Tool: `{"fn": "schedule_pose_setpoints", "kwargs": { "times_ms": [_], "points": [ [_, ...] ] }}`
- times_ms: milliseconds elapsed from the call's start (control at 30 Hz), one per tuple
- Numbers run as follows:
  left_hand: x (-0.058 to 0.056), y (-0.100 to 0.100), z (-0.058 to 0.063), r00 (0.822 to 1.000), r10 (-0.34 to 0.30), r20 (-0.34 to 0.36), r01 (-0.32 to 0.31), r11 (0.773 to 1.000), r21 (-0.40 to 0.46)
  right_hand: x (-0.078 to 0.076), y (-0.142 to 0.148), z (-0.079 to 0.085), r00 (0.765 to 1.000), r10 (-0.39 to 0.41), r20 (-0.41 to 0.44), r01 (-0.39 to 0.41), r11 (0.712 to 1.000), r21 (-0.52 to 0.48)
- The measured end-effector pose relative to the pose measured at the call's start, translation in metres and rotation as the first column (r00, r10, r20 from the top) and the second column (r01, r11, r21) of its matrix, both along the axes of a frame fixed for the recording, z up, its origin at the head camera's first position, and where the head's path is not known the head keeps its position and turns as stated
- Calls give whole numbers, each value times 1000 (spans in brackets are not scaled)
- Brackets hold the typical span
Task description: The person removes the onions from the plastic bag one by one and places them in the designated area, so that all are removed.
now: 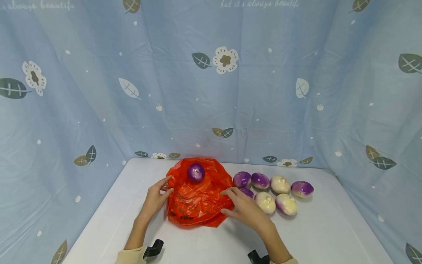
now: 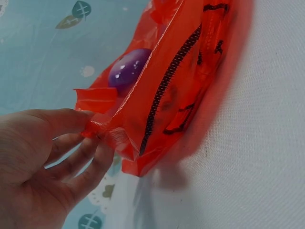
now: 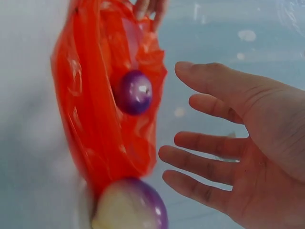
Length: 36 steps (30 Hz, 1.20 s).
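Observation:
A red plastic bag (image 1: 197,205) with dark printing lies spread on the table, its mouth gaping. One glossy purple turnip (image 1: 196,172) sits inside its far part; the left wrist view shows the same turnip (image 2: 127,69) behind the near bag wall. At the bag's left edge, my left hand (image 1: 156,196) pinches the plastic between thumb and fingers, as the left wrist view shows (image 2: 57,148). My right hand (image 1: 245,209) is beside the bag's right edge, fingers spread and apart, holding nothing. In the right wrist view its palm (image 3: 238,143) faces the bag.
Several purple-and-white turnips, among them a pale one (image 1: 265,202) and a purple one (image 1: 302,189), are grouped right of the bag, close behind my right hand. The white table (image 1: 323,227) meets a blue patterned curtain (image 1: 178,91) at the back and sides.

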<state>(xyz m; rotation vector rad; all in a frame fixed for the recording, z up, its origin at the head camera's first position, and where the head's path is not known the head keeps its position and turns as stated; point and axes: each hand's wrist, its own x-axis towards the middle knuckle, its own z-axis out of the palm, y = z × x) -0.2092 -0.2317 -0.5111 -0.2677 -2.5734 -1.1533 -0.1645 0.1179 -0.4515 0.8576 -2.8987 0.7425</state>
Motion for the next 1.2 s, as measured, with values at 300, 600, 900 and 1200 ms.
{"fn": "schedule_pose_setpoints", "kwargs": {
  "times_ms": [300,600,900,1200],
  "points": [
    [0,0,0,1000,1,-6,-1,1000,-1,-5,-25,-15,998,11,56,-11,1000,13],
    [0,0,-1,1000,6,-21,-6,1000,1,-13,-44,-29,993,14,116,-16,1000,13],
    [0,-1,1,1000,8,20,-8,1000,8,-18,-51,-26,992,0,126,-1,1000,4],
    [0,-1,1,1000,3,30,-4,1000,18,-31,-54,-20,993,-4,121,1,999,33]
  ]
}}
